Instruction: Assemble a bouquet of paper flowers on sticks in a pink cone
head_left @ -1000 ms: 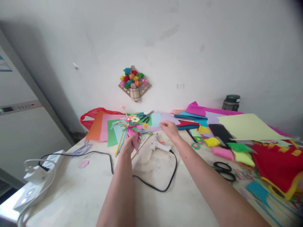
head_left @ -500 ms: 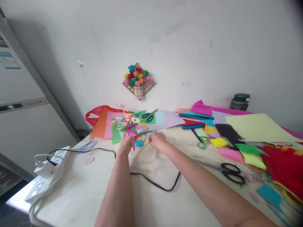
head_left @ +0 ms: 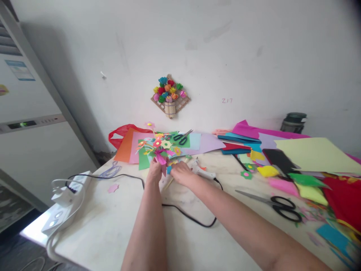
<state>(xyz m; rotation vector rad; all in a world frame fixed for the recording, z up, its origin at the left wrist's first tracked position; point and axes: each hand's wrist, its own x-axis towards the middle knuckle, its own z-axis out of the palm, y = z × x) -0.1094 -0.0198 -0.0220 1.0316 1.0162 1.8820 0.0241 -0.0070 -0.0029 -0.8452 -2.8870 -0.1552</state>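
Note:
My left hand [head_left: 154, 171] is closed around the pink-wrapped lower end of a bouquet of paper flowers [head_left: 158, 144], held upright with a magenta ribbon bow [head_left: 160, 155] above the fingers. Just right of it, my right hand [head_left: 180, 173] is low over the tabletop with its fingers curled together. Small paper pieces lie at those fingers, among them a blue piece [head_left: 169, 169]. The fingertips are partly hidden, so anything pinched there cannot be made out. A white glue gun [head_left: 205, 173] with a black cord lies beyond my right wrist.
Large black-handled scissors [head_left: 278, 206] lie right of my right forearm. Smaller scissors [head_left: 182, 137] rest on coloured sheets [head_left: 208, 142] by the wall. A phone [head_left: 278, 160] and yellow packet [head_left: 267, 171] lie farther right. A power strip [head_left: 70, 203] and cables occupy the left edge.
My right hand has moved left and slightly nearer to me, closer to the bouquet. The glue gun now shows behind the wrist. The view has turned slightly left.

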